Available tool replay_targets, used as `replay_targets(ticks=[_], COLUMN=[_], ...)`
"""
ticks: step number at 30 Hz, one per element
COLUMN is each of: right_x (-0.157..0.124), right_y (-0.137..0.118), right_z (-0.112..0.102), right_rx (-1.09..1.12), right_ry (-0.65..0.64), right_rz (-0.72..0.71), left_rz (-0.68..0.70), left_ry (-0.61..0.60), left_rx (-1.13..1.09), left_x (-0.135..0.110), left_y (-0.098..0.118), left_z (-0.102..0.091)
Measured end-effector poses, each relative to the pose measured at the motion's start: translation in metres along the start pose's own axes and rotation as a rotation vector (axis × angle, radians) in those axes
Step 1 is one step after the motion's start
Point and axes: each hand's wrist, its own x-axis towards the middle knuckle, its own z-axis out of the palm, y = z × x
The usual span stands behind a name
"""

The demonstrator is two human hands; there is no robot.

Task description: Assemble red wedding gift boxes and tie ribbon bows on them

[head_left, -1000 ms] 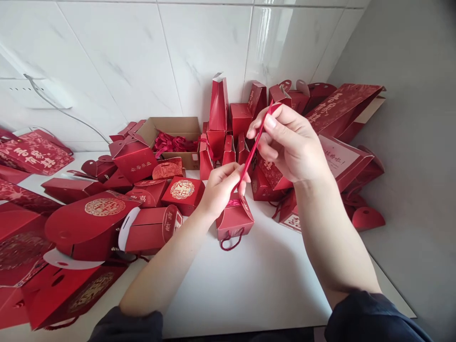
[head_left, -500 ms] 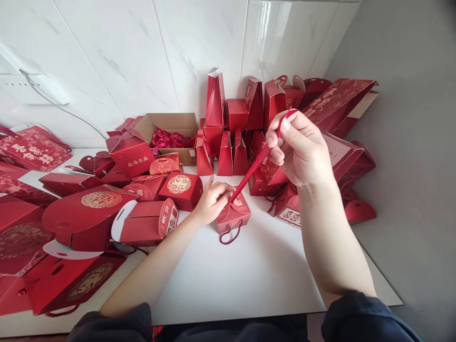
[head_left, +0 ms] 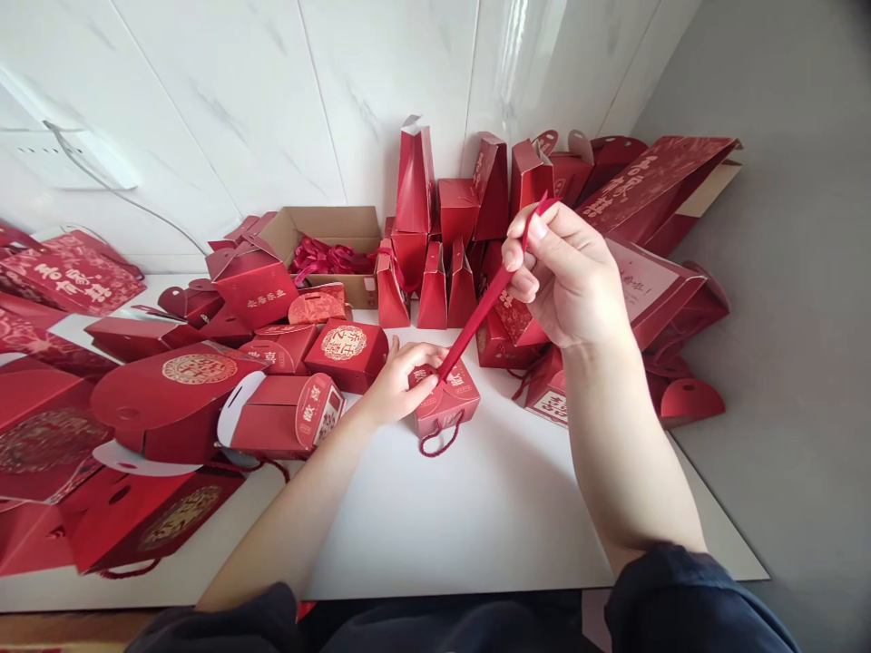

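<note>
A small red gift box (head_left: 449,410) with a cord loop hanging at its front stands on the white table (head_left: 476,517). My left hand (head_left: 401,381) rests on the box's top left, fingers curled around the place where a red ribbon (head_left: 484,305) comes out. The ribbon runs taut up and to the right. My right hand (head_left: 568,277) pinches its upper end between thumb and fingers, well above the box.
Many red gift boxes and bags lie at the left and along the tiled back wall. An open cardboard carton (head_left: 333,238) holds red ribbons. Upright red boxes (head_left: 435,272) stand behind the small box. A grey wall closes the right side.
My left hand has dropped from mid-ribbon onto the box top. My right hand has drawn the ribbon's end up and to the right, pulling it taut.
</note>
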Motion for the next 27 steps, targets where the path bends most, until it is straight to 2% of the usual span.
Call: replay_targets(ticks=[6, 12, 20, 27], right_x=[0.003, 0.009, 0.006, 0.000], right_y=[-0.009, -0.009, -0.006, -0.006], right_z=[0.017, 0.026, 0.013, -0.001], right_rx=[-0.065, -0.094, -0.146, -0.163], right_ry=[-0.100, -0.142, -0.031, -0.025], right_rz=[0.014, 0.006, 0.001, 0.018], left_rz=[-0.043, -0.124, -0.079, -0.106], left_ry=[-0.071, -0.066, 0.010, 0.027], left_rx=[-0.056, -0.239, -0.150, -0.141], left_x=[0.004, 0.004, -0.001, 0.002], left_y=[0.007, -0.003, -0.007, -0.002], left_z=[-0.004, 0.000, 0.006, 0.007])
